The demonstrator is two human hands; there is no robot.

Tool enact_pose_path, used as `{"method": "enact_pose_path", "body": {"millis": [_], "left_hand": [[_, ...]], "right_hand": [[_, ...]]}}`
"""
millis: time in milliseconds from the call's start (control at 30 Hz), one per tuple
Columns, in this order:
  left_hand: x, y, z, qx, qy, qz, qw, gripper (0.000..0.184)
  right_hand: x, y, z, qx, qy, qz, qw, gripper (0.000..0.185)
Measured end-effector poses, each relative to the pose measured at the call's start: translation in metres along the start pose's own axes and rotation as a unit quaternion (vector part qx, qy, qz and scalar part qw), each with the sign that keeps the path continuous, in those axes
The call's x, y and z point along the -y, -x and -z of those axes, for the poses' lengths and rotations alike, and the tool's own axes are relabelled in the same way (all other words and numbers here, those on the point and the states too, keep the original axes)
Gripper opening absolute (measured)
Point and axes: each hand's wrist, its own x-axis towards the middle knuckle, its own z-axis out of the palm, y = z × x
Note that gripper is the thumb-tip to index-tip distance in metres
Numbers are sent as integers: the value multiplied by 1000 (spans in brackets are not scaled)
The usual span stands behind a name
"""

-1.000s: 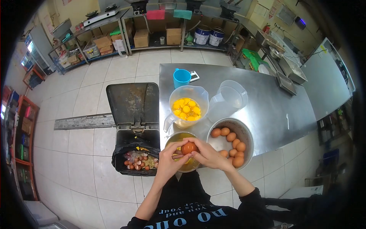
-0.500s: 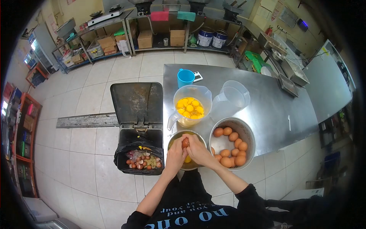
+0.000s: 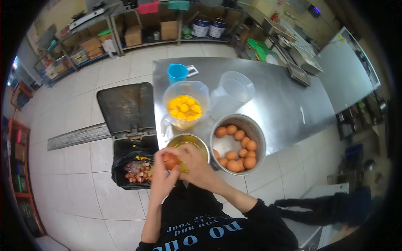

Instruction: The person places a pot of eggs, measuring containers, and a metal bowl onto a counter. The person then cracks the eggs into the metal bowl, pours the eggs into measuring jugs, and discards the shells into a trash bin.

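Cradling cracked-looking egg (image 3: 170, 161), hands (image 3: 198, 168) by bowl rim (image 3: 205, 148), table edge (image 3: 158, 98) near

Bin (image 3: 127, 104) left of the table (image 3: 284, 108); bowl (image 3: 205, 151) and pot (image 3: 261, 138) of eggs (image 3: 239, 135) at its near side.
Beyond the bowl stands a jug (image 3: 186, 87) holding yolks (image 3: 184, 108), with a second jug (image 3: 232, 88) right of it and a cup (image 3: 177, 74) behind.

For the right hand (image 3: 200, 170), passage is blocked ahead by the yolk jug (image 3: 187, 88), rightward by the pot (image 3: 228, 144), except above
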Motion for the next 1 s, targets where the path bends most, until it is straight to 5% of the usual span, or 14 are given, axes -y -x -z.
{"method": "enact_pose_path", "body": {"millis": [100,167,233,333,367,467,533,600,633,800,867,900,933,1000], "left_hand": [[24,28,53,-63,-57,33,996,49],[67,31,91,-76,-63,50,994,50],[125,27,102,-188,-413,78,888,53],[166,22,103,-233,-494,168,821,51],[174,20,106,-226,-485,201,821,35],[206,23,115,-229,-525,185,799,26],[212,28,117,-235,-528,167,799,20],[218,35,121,-275,-476,156,820,16],[228,38,123,-264,-496,167,810,25],[229,41,109,-295,-506,183,789,43],[223,40,105,-291,-488,196,800,48],[219,38,105,-294,-446,176,827,46],[211,34,104,-296,-404,154,852,44],[181,22,92,-310,-370,89,871,42]], "right_hand": [[-25,26,40,-47,72,-96,992,38],[-65,47,89,50,77,-180,979,30],[-104,70,119,258,-8,-217,941,27],[-122,70,120,359,-26,-240,901,27],[-121,63,120,402,8,-242,883,29],[-144,59,113,439,-89,-255,857,32],[-154,58,113,422,-130,-228,868,29],[-155,54,116,267,-292,-286,873,22],[-163,59,106,144,-444,-382,798,22],[-122,30,79,38,-658,-364,658,36],[-96,23,68,-52,-531,-254,807,27],[-81,17,70,-49,-289,-128,947,30],[-79,12,67,-50,-291,-129,947,30],[-76,3,62,-4,-2,13,1000,33]]}}
